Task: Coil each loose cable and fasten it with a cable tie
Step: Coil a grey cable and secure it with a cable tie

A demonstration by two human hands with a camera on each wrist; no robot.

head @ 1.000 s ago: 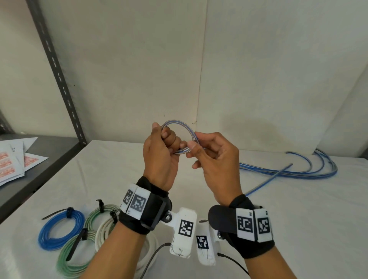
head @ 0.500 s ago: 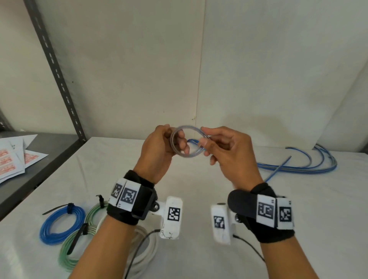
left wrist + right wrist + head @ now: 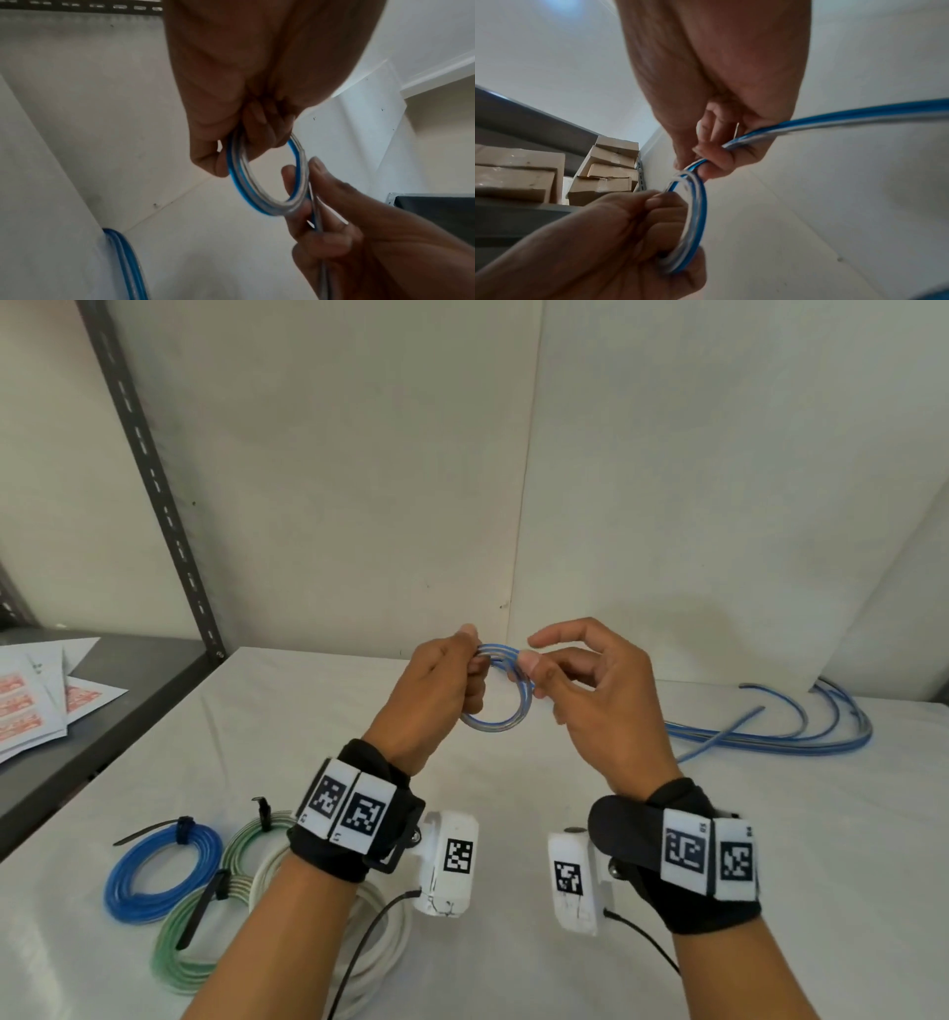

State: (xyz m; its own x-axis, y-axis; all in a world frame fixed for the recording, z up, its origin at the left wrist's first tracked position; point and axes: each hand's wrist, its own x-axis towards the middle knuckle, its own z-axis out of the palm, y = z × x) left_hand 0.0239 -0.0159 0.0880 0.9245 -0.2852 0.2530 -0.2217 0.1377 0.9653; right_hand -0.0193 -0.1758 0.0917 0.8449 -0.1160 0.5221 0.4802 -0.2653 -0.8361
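Observation:
A small coil of blue-and-clear cable (image 3: 495,724) (image 3: 240,182) (image 3: 693,219) hangs in the air above the white table (image 3: 565,788). My left hand (image 3: 447,680) (image 3: 231,146) grips the coil's left side with curled fingers. Beside it, my right hand (image 3: 554,675) (image 3: 706,160) pinches the cable strand at the coil's right edge between thumb and fingers. From that pinch the loose cable (image 3: 780,737) (image 3: 847,119) trails right, lying in long loops at the table's far right. Its far end is hidden.
Three tied coils lie at the front left: a blue coil (image 3: 154,875), a green coil (image 3: 205,932) and a white coil (image 3: 380,952), with black cable ties (image 3: 200,911). A grey metal shelf (image 3: 102,711) with printed sheets (image 3: 31,701) stands left. Cardboard boxes (image 3: 608,168) sit on shelving.
The coil has tilted from upright to hanging lower between the hands. Both hands have spread slightly apart and moved right, and another turn of cable lies on the coil.

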